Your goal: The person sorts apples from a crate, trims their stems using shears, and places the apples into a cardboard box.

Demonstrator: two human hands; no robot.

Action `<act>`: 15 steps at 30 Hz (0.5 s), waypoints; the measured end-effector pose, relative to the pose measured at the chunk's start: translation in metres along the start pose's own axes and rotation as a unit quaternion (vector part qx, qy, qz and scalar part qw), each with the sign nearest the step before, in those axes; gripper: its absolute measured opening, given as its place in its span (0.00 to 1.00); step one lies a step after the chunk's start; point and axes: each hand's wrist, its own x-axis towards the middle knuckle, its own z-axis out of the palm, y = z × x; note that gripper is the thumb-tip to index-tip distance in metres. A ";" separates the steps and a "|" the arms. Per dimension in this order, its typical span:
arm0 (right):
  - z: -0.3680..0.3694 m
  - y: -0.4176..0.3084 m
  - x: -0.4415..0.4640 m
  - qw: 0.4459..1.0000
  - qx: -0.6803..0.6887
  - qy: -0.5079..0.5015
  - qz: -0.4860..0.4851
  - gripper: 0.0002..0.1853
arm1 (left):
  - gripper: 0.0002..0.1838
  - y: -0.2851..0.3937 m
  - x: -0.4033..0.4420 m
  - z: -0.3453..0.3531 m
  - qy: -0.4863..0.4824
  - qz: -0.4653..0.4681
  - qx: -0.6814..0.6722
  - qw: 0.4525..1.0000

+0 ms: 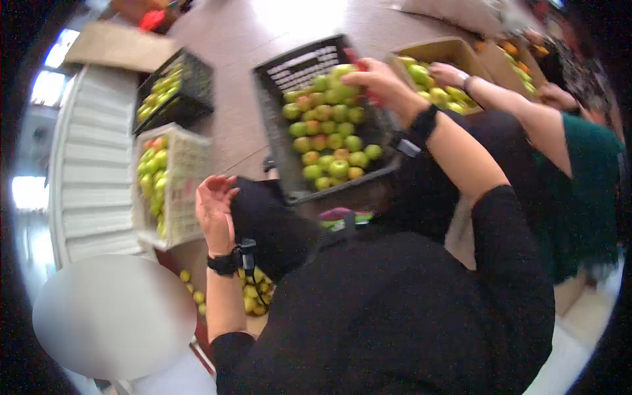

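Note:
My right hand (385, 84) reaches over the far right part of a black plastic crate (263, 92) of green and reddish apples (328, 138). Its fingers are closed on a long red object (374, 99) whose kind is blurred; the fingertips also press against a green apple (341, 74). Whether that apple is lifted off the others, I cannot tell. My left hand (216, 203) is raised to the left of the crate, fingers loosely bent and apart, with nothing in it. It is near a white plastic crate (187, 184) of green apples.
Another black crate (197, 92) of apples stands at the far left. At right, a co-worker's hand (447, 74) is in a cardboard box (428, 47) of green apples; more boxed fruit (520, 69) lies beyond. Yellowish fruit (253, 293) lies below my left wrist.

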 end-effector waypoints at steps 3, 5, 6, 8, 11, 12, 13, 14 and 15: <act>-0.011 0.006 -0.002 0.996 -0.081 0.023 0.036 0.29 | 0.15 -0.020 0.021 0.036 -0.009 0.176 0.307 0.935; -0.018 0.022 0.007 0.996 -0.068 0.061 0.015 0.28 | 0.12 -0.013 0.040 0.057 -0.086 0.291 0.454 0.837; -0.025 0.012 0.004 0.996 -0.045 0.054 0.055 0.27 | 0.12 -0.015 0.055 0.063 -0.122 0.332 0.483 0.801; -0.040 -0.011 -0.005 0.990 0.008 0.036 0.137 0.25 | 0.12 -0.017 0.086 0.075 -0.163 0.379 0.504 0.759; -0.078 0.011 0.021 0.986 -0.066 0.098 0.118 0.22 | 0.12 -0.017 0.128 0.095 -0.145 0.446 0.530 0.707; -0.094 0.015 0.027 0.984 -0.061 0.107 0.128 0.22 | 0.11 -0.016 0.141 0.104 -0.137 0.464 0.528 0.698; -0.109 0.019 0.033 0.982 -0.055 0.116 0.137 0.22 | 0.11 -0.018 0.151 0.112 -0.129 0.482 0.526 0.688; -0.125 0.026 0.038 0.982 0.012 0.136 0.131 0.22 | 0.11 -0.025 0.161 0.118 -0.123 0.394 0.452 0.791; -0.146 0.038 0.048 0.977 0.002 0.163 0.137 0.19 | 0.11 -0.033 0.170 0.123 -0.114 0.296 0.367 0.874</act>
